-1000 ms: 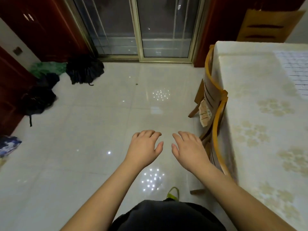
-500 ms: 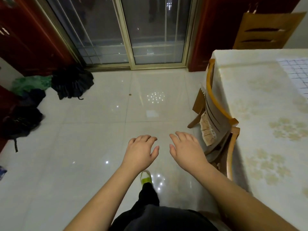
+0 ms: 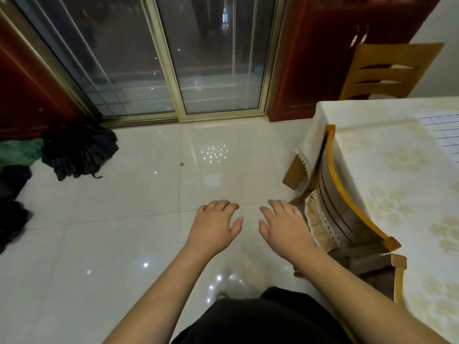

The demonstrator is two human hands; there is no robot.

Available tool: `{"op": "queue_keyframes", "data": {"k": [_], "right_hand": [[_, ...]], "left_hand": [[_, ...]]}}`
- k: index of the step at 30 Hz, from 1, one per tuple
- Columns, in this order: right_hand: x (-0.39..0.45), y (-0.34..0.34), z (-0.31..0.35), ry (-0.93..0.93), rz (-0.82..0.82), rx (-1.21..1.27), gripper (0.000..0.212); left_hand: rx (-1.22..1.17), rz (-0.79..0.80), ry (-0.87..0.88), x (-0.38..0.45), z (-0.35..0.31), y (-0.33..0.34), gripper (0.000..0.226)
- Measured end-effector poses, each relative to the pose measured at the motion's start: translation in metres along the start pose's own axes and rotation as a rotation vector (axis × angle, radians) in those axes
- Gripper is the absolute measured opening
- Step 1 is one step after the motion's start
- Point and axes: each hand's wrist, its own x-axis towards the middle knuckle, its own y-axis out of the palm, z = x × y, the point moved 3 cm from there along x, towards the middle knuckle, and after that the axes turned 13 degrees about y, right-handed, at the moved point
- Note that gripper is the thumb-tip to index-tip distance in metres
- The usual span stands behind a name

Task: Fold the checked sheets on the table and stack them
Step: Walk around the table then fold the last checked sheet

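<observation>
Glossy white tile floor (image 3: pixel 124 232) fills most of the view, with a sliding glass door (image 3: pixel 173 58) at the far end and a heap of dark and green clothes (image 3: pixel 74 150) on the far left. Off to the right is the table (image 3: pixel 397 170) under a cream flowered cloth, with a wooden chair (image 3: pixel 340 194) pushed up against its near-left edge and another chair (image 3: pixel 387 70) at the far end.

Both hands are out in front over bare floor, palms down, holding nothing. The left hand (image 3: pixel 213 227) has its fingers loosely bent, and the right hand (image 3: pixel 285 224) is the same, relaxed and slightly spread, just left of the chair back. They're close together but not touching.

The checked sheet (image 3: pixel 442 132) only shows as a sliver at the far right edge, lying flat on the tablecloth (how many sheets there are, I can't tell from here). It's well apart from both hands.

What changed over the last second: the view has swung left and up, so more of the door and less of the table is in view, and the sheet has slid further toward the edge. The hands kept their pose the whole time. My read is the person is walking or turning beside the table, and no folding has started. They'd need to face the table and get within reach of the sheet first.
</observation>
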Motion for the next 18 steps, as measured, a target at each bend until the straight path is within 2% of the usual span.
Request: {"op": "queue_keyframes", "data": {"k": [4, 14, 18], "right_hand": [[0.041, -0.001, -0.008, 0.046, 0.037, 0.000, 0.051], [0.178, -0.014, -0.070, 0.193, -0.003, 0.091, 0.048], [0.226, -0.035, -0.096, 0.212, -0.058, 0.108, 0.052]], "left_hand": [[-0.023, 0.045, 0.047, 0.046, 0.011, 0.006, 0.048], [-0.001, 0.113, 0.151, 0.213, 0.026, -0.010, 0.053], [0.022, 0.104, 0.235, 0.276, 0.020, -0.025, 0.070]]}}
